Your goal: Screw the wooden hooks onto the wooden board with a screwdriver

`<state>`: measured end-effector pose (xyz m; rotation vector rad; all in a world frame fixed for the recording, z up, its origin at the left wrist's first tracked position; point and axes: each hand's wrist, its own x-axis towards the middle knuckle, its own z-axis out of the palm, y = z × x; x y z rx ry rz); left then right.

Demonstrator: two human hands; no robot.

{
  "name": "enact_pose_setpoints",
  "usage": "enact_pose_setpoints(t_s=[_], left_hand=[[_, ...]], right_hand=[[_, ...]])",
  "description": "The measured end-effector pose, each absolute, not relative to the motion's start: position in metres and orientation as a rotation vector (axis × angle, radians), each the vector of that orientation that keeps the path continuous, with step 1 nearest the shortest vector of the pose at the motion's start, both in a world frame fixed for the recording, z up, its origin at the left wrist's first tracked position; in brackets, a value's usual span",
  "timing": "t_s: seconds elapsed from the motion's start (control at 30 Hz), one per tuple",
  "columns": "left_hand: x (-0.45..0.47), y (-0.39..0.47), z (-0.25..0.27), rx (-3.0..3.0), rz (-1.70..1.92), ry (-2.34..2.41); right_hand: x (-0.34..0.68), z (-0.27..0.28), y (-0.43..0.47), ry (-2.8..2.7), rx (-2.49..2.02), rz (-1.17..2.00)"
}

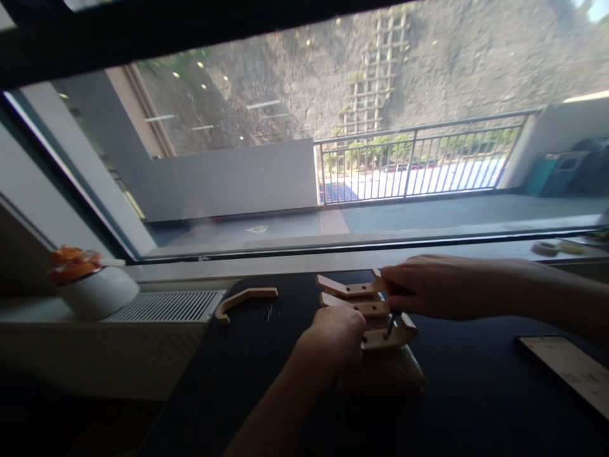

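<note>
My right hand [410, 287] is closed round the dark handle of a screwdriver [391, 325]. The screwdriver's thin shaft slants down to a hole in the nearest bent wooden hook [397, 334]. My left hand [337, 336] is closed on the left end of that hook, its fingertips partly hidden. Behind it lie a middle wooden hook [372, 309] and a far wooden hook [354, 290], both with dark screw holes. Beneath the hooks is a block-like piece [387, 374], shadowed and seemingly wrapped in clear plastic.
A loose wooden hook [247, 295] and several small screws [269, 311] lie on the dark table [228, 393]. At right lies a phone or tablet [566, 368]. A white pot with an orange lid [98, 289] stands left, by a radiator grille [164, 306]. Tape rolls [545, 248] sit on the windowsill.
</note>
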<state>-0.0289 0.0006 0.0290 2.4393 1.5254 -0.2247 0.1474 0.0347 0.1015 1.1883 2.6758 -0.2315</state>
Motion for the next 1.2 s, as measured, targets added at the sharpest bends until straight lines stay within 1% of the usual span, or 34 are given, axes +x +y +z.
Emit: enact_pose_setpoints(t_s=[0.17, 0.37, 0.43, 0.63, 0.77, 1.0, 1.2], left_hand=[[-0.028, 0.001, 0.026, 2.446, -0.178, 1.513], [-0.019, 0.008, 0.005, 2.454, 0.324, 1.424], [-0.016, 0.014, -0.006, 2.420, 0.400, 1.406], [-0.012, 0.023, -0.022, 2.339, 0.415, 1.295], [-0.010, 0.022, -0.019, 2.269, 0.418, 1.354], [-0.010, 0.022, -0.014, 2.272, 0.419, 1.345], [-0.008, 0.021, -0.014, 2.318, 0.404, 1.340]], right_hand=[[0.147, 0.101, 0.034, 2.677, 1.190, -0.189], [0.141, 0.103, 0.031, 2.674, 1.167, -0.152], [0.138, 0.104, 0.029, 2.679, 1.164, -0.153], [0.135, 0.103, 0.026, 2.718, 1.158, -0.181], [0.134, 0.106, 0.023, 2.720, 1.166, -0.238], [0.135, 0.114, 0.019, 2.665, 1.095, -0.167], [0.141, 0.112, 0.020, 2.660, 1.084, -0.207]])
